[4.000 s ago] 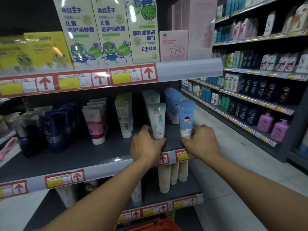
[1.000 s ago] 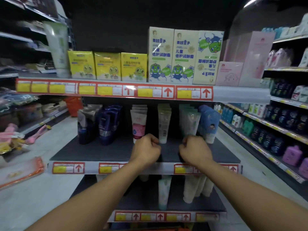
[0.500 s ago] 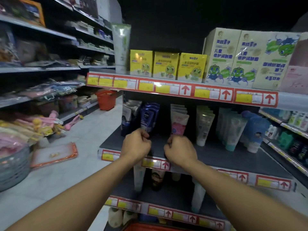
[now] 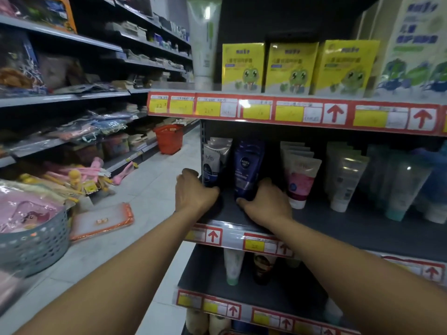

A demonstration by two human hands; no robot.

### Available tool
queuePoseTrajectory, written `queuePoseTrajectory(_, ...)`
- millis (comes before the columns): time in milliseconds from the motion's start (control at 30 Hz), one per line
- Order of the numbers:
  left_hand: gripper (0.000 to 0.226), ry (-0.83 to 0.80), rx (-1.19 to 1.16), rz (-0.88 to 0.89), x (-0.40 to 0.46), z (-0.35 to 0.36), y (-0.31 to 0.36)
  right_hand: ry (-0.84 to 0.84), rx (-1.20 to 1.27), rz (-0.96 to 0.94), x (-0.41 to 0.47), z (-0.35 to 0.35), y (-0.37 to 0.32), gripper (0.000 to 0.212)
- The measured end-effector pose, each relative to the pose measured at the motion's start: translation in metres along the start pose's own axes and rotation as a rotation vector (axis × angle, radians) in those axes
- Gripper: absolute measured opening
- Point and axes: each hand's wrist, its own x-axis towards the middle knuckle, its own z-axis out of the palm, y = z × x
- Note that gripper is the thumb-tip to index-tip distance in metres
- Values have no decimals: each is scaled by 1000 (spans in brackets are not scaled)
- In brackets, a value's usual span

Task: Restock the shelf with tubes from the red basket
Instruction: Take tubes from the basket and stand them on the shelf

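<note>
The dark middle shelf (image 4: 343, 229) carries rows of upright tubes. My left hand (image 4: 193, 193) is at the shelf's left end, fingers curled round the base of the front grey-and-black tube (image 4: 214, 160). My right hand (image 4: 266, 203) grips the bottom of the front dark blue tube (image 4: 249, 163) in the row beside it. To the right stand pink-and-white tubes (image 4: 300, 176), clear tubes (image 4: 346, 180) and teal tubes (image 4: 399, 189). A red basket (image 4: 169, 139) sits on the floor far down the aisle to the left.
Yellow frog boxes (image 4: 290, 67) and a tall white tube (image 4: 204, 42) stand on the shelf above. The lower shelf (image 4: 208, 276) holds a few tubes. On the left are a grey perforated basket (image 4: 33, 243), an orange-rimmed lid (image 4: 101, 221) on the floor, and packed side shelves.
Both hands have slid left along the middle shelf, from the bare front edge to the two leftmost rows, and now close on the front tubes there. The view has swung left.
</note>
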Motion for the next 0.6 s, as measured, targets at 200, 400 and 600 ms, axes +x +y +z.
queuePoseTrajectory(200,75,-106,47,26,11,17,-12,-29,-41,-53,11,10,6,78)
queuePoseTrajectory(400,60,-81,118,28,10,21,-16,-77,89,-100,17,17,12,56)
queuePoseTrajectory(600,64,-29,134,61,7,23,-16,-41,119,-72,16,19,16,50)
